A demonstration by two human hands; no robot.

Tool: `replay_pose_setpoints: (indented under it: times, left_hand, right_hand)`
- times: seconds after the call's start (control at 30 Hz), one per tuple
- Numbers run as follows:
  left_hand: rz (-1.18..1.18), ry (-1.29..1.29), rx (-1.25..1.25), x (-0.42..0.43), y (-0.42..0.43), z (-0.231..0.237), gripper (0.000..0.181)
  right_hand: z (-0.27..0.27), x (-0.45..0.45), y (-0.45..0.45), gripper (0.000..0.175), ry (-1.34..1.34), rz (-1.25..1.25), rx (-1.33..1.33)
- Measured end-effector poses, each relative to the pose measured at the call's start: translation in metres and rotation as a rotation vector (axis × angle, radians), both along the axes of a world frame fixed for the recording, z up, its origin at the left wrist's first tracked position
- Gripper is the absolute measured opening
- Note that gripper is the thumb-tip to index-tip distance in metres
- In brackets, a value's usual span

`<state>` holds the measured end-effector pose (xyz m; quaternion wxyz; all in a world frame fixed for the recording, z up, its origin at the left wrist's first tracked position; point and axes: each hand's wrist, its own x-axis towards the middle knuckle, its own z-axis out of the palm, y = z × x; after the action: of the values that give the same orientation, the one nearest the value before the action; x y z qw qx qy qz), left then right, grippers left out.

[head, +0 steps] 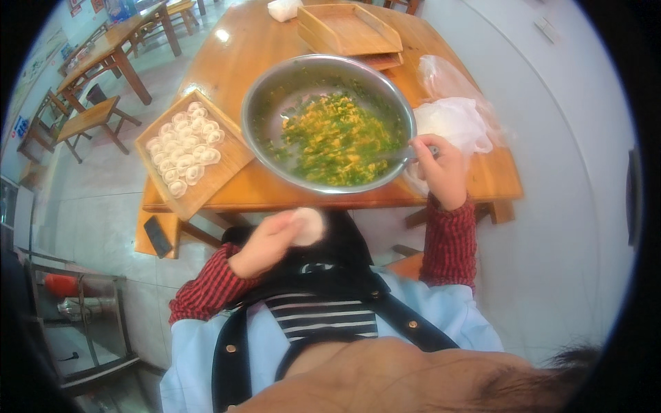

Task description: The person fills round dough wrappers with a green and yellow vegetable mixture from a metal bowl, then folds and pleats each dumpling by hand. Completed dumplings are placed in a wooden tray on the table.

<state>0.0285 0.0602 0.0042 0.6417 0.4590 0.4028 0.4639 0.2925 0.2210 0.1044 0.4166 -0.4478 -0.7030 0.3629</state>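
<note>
My left hand [266,245] pinches a round, pale dough wrapper [310,227] above my lap, just short of the table's front edge. At the right rim of a large stainless steel bowl [250,118], my right hand [441,168] grips the handle of a metal utensil [395,154]. Its far end reaches into a chopped green and yellow filling [338,139], where blur hides its shape. Left of the bowl, a wooden tray [219,188] holds several folded dumplings [183,142] in rows. One corner of this tray juts past the table edge.
Stacked wooden trays [356,31] stand behind the bowl, near a white bundle [284,9]. White plastic bags [454,121] lie right of the bowl on the wooden table [222,67]. A dark phone [157,236] rests on a bench [181,240] at lower left. A pale wall [557,129] runs along the right.
</note>
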Motion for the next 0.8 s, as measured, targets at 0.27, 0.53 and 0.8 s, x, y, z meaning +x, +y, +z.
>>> replay_pose_setpoints:
  times: [0.27,0.53,0.8]
  left_hand:
    - [0.333,-0.213,-0.012,-0.016,-0.007,0.007,0.028]
    - [0.345,-0.392,-0.135,-0.021,-0.002,0.03,0.029]
    - [0.364,-0.433,-0.093,-0.026,-0.001,0.036,0.031]
  right_hand:
    - [0.025,-0.003,-0.002,0.011,-0.172,0.109,0.238]
    - [0.038,-0.005,0.003,0.012,-0.439,0.347,0.404]
    - [0.03,-0.004,0.011,0.009,-0.266,0.422,-0.06]
